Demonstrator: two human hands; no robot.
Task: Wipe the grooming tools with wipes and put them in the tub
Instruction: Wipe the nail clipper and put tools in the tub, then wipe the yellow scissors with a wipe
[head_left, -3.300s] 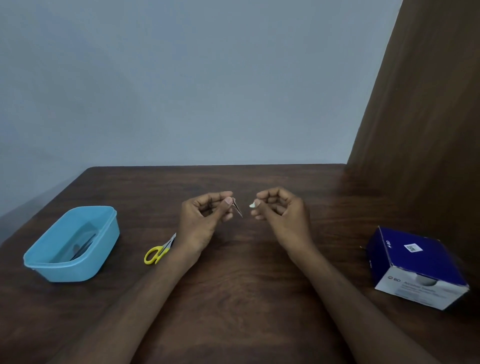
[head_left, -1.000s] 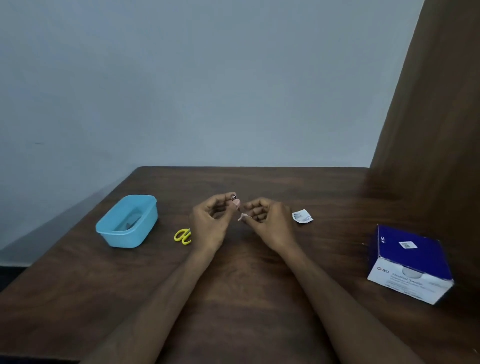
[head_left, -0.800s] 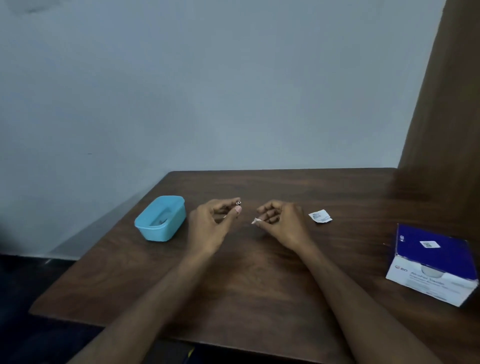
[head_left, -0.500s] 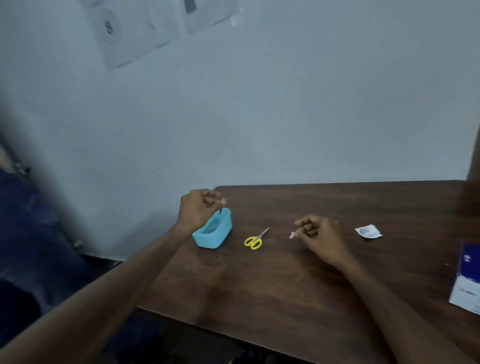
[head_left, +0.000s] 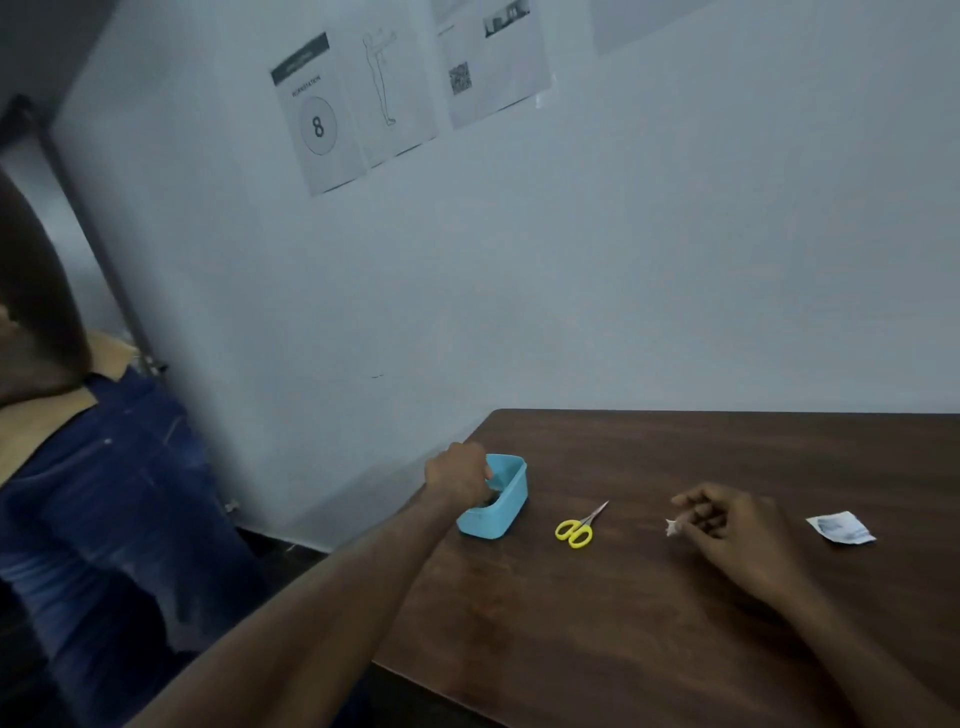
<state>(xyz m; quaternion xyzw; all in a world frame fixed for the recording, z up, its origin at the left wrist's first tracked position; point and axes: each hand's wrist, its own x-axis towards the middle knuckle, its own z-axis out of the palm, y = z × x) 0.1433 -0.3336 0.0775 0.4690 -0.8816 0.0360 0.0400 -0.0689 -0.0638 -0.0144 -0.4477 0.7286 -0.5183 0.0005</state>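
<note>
dim table (head_left: 649, 623): left hand (head_left: 457, 475) hides fingers inside blue tub (head_left: 501, 512).

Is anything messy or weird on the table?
A torn-open wipe wrapper lies loose at the right like litter. The blue tub sits close to the table's left edge. Otherwise nothing looks spilled or broken.

Colours on and around the dark brown table

The table (head_left: 675, 623) is dark brown with wood grain. The tub (head_left: 498, 512) is light blue, the scissors (head_left: 575, 530) have yellow handles and pale metal blades, the wipe (head_left: 672, 527) is white, and the wrapper (head_left: 840, 528) is white with grey-blue print. The wall (head_left: 623, 260) is pale blue-grey, with white sheets (head_left: 332, 114) printed in black.
</note>
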